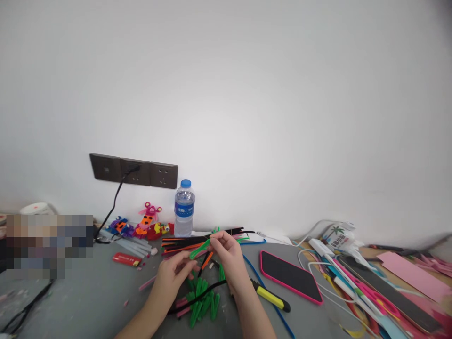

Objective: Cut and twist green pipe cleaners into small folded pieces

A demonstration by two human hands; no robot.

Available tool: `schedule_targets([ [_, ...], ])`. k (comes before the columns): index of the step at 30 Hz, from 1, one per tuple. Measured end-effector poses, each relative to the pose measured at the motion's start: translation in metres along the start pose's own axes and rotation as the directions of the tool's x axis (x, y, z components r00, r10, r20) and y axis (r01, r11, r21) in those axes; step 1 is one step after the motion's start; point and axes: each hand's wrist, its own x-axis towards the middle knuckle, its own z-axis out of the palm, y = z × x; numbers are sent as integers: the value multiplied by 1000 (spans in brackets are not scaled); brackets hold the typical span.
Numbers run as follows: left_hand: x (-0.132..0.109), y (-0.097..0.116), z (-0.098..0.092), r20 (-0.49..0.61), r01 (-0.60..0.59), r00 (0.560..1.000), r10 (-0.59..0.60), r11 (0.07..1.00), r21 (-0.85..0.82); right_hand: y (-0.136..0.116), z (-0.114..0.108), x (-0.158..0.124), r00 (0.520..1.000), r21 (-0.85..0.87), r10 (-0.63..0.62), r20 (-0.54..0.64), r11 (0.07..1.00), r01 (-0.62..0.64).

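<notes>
My left hand (174, 273) and my right hand (229, 254) are raised just above the grey table (88, 301), both pinching the same green pipe cleaner (199, 248), which bends between them. My right fingers grip its upper end, my left fingers its lower end. Beneath my hands lies a pile of short green pipe-cleaner pieces (202, 301) with some pink bits and a black stem. Behind them a bundle of black, orange and pink pipe cleaners (190, 243) lies flat.
A water bottle (184, 208) stands at the wall beside colourful pipe-cleaner figures (148, 223). A pink-cased phone (290, 276), a yellow-and-black cutter (271, 298), a red lighter (126, 259), glue sticks, cables and pink scissors (374, 296) lie around. Wall sockets (134, 172) hold a black plug.
</notes>
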Motion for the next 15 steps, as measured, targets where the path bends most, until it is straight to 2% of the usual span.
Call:
schedule_targets([
  [4, 1, -2, 0, -11, 13, 1000, -13, 999, -33, 0, 1, -1, 999, -26, 6, 45, 1000, -5],
  [9, -1, 6, 0, 46, -9, 999, 8, 999, 33, 1, 1, 1, 998, -49, -20, 55, 999, 23],
  [15, -6, 12, 0, 139, -89, 988, 71, 988, 127, 3, -1, 1, 997, -72, -21, 69, 997, 26],
])
